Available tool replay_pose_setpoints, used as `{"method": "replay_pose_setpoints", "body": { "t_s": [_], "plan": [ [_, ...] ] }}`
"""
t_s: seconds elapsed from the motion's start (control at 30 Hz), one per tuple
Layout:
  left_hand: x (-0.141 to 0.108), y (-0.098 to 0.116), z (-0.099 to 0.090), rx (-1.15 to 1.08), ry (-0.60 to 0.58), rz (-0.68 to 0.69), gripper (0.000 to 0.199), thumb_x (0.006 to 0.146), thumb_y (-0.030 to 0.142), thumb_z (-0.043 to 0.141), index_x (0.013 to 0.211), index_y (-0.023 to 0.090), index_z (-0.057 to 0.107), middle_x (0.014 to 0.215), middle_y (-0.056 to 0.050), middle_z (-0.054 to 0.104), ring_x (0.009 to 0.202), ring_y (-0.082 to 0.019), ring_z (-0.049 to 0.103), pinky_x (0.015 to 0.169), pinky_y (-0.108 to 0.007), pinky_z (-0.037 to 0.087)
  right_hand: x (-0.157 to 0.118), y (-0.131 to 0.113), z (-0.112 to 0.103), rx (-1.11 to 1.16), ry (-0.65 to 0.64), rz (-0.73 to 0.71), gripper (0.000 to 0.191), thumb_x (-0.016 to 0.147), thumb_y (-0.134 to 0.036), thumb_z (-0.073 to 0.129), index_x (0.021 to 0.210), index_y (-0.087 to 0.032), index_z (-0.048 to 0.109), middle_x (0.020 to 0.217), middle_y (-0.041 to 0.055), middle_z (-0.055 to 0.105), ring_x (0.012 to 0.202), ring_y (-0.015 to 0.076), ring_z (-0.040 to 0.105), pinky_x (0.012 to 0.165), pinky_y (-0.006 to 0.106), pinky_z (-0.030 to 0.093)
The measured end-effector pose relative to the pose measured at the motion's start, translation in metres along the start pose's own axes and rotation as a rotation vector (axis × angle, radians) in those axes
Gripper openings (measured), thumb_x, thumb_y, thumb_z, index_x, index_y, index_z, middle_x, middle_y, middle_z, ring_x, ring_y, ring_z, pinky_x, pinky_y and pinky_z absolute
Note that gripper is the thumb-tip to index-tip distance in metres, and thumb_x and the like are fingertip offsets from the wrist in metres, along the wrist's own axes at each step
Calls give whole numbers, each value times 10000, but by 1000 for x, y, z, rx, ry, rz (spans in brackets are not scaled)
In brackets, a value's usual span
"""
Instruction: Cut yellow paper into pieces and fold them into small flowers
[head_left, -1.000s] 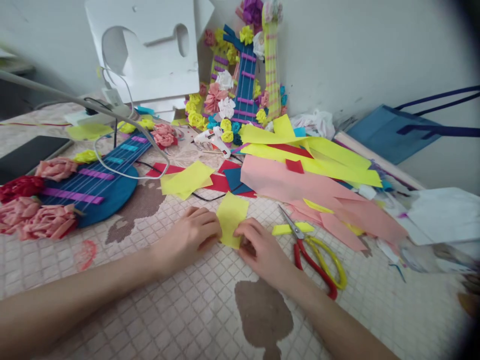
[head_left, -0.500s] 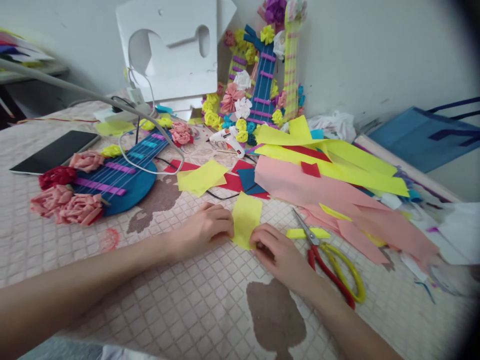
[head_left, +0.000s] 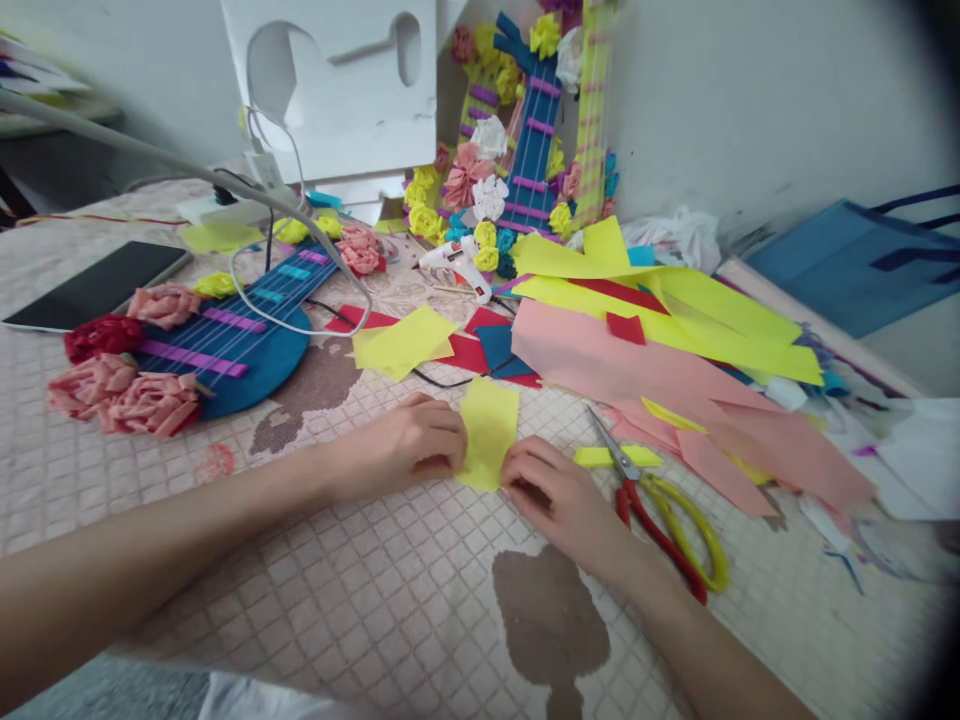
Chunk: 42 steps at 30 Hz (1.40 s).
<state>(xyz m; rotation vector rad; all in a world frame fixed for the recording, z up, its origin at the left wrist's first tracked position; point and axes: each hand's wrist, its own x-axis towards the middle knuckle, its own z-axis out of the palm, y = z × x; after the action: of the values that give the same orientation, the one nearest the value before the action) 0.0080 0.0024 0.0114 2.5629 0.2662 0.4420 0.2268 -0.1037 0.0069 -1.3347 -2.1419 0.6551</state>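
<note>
A small yellow rectangle of thin material [head_left: 489, 425], paper or felt-like cloth, is held near its lower edge between my two hands. My left hand [head_left: 421, 438] pinches its left side, with curled fingers. At the lower right corner, my right hand [head_left: 559, 492] closes thumb and fingers on the same piece; the fingertips are partly hidden. Scissors [head_left: 630, 475] with red and yellow handles lie to the right of my right hand, beside a narrow yellow strip [head_left: 592, 457]. More yellow pieces [head_left: 405, 342] rest on red strips [head_left: 469, 352] just beyond my left hand.
A blue paper-flowered guitar [head_left: 251, 350] and a tablet-like black slab [head_left: 97, 285] lie left. A white cable [head_left: 352, 275] loops over the guitar. The glue gun [head_left: 457, 265] lies behind, near decorated guitars [head_left: 532, 150]. Pink sheets [head_left: 600, 350] spread out to the right.
The view has shifted slightly, so the background sits a little differently. Both hands keep their hold on the yellow piece, with hardly any visible movement.
</note>
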Motion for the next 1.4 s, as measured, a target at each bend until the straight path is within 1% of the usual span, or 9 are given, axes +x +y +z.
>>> {"method": "replay_pose_setpoints", "body": {
  "t_s": [0.1, 0.23, 0.43, 0.6, 0.87, 0.97, 1.1, 1.23, 1.4],
  "plan": [
    [0, 0, -2, -45, -5, -21, 79, 867, 124, 556, 871, 169, 620, 917, -36, 642, 948, -168, 547, 864, -295, 380, 1, -1, -2, 16, -14, 12, 173, 826, -23, 514, 824, -196, 523, 896, 27, 531, 822, 140, 527, 713, 262, 423],
    [2, 1, -5, -86, -29, -44, 100, 877, 138, 549, 828, 159, 634, 899, -41, 637, 924, -162, 556, 849, -283, 397, 2, -2, -2, 48, -2, 45, 156, 828, -42, 532, 823, -198, 543, 885, 20, 534, 805, 133, 527, 697, 257, 425],
    [4, 2, -2, -137, 24, -65, 110, 860, 127, 548, 803, 151, 639, 867, -40, 630, 849, -144, 566, 784, -267, 420, 3, -3, 2, 123, 38, 136, 136, 817, -64, 546, 823, -199, 561, 901, 23, 513, 749, 119, 515, 591, 223, 421],
    [6, 6, 7, -117, 83, -189, 94, 812, 105, 555, 765, 151, 622, 824, -30, 608, 802, -146, 557, 746, -266, 426, 7, -3, 7, 93, 90, 157, 123, 800, -70, 561, 788, -193, 566, 863, 15, 519, 699, 115, 500, 578, 234, 409],
    [13, 12, 17, -50, 139, -308, 88, 770, 87, 568, 741, 153, 619, 806, -20, 589, 801, -157, 552, 737, -290, 400, 14, -3, 12, 27, 131, 182, 117, 786, -83, 586, 758, -191, 549, 821, -6, 513, 641, 103, 476, 582, 246, 383],
    [12, 11, 15, -79, 128, -306, 64, 763, 91, 588, 762, 147, 618, 829, -27, 581, 810, -157, 547, 740, -288, 405, 13, -2, 9, 63, 111, 175, 123, 784, -77, 587, 764, -192, 547, 834, -3, 503, 660, 107, 479, 576, 238, 384],
    [8, 7, 7, -186, 99, -219, 76, 790, 94, 562, 758, 145, 609, 842, -29, 576, 759, -129, 538, 672, -244, 412, 9, -2, 4, 116, 82, 149, 121, 805, -72, 565, 790, -192, 562, 871, 17, 521, 710, 119, 501, 574, 229, 391],
    [6, 3, 1, -204, 72, -126, 75, 811, 114, 564, 778, 162, 611, 791, -14, 611, 800, -140, 546, 779, -277, 408, 8, -2, 2, 113, 89, 137, 113, 826, -92, 561, 794, -201, 555, 761, -8, 560, 686, 127, 513, 607, 246, 392],
    [5, 4, 2, -165, 23, -179, 54, 817, 139, 576, 806, 176, 613, 780, 4, 628, 807, -136, 548, 843, -304, 370, 7, -3, 3, 116, 78, 151, 108, 822, -95, 573, 813, -203, 565, 771, -12, 561, 709, 128, 524, 630, 250, 404]
  ]
}}
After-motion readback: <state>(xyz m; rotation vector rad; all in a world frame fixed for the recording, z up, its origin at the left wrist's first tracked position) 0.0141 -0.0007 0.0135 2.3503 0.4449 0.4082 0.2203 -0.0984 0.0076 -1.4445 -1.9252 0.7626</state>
